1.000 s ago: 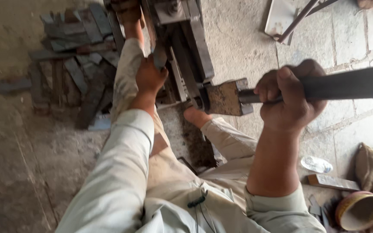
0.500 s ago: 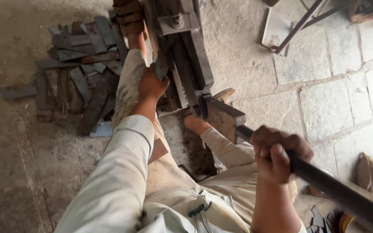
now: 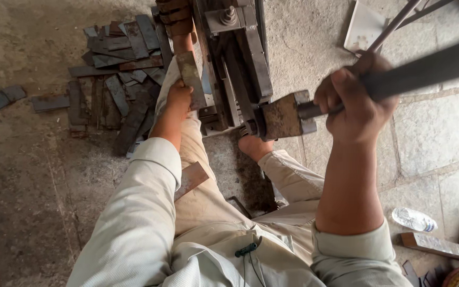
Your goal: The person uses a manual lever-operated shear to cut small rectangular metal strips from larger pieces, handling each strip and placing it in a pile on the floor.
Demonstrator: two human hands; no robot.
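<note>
both hands clamp: left hand (image 3: 179, 98) on metal strip (image 3: 191, 78), right hand (image 3: 358, 101) on lever (image 3: 426, 69); scrap pile (image 3: 115, 79) beside.

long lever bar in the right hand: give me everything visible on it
The lever bar is a long, dark, round metal rod running from the upper right edge down-left. Its lower end enters a rusty, blocky socket on the floor-mounted shear machine. The right hand grips it in a closed fist near the socket. Its far end is out of frame.

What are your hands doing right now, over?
Left hand grips metal strip at the cutter. Right hand grips the long lever. Bare foot close under the cutter.
</note>
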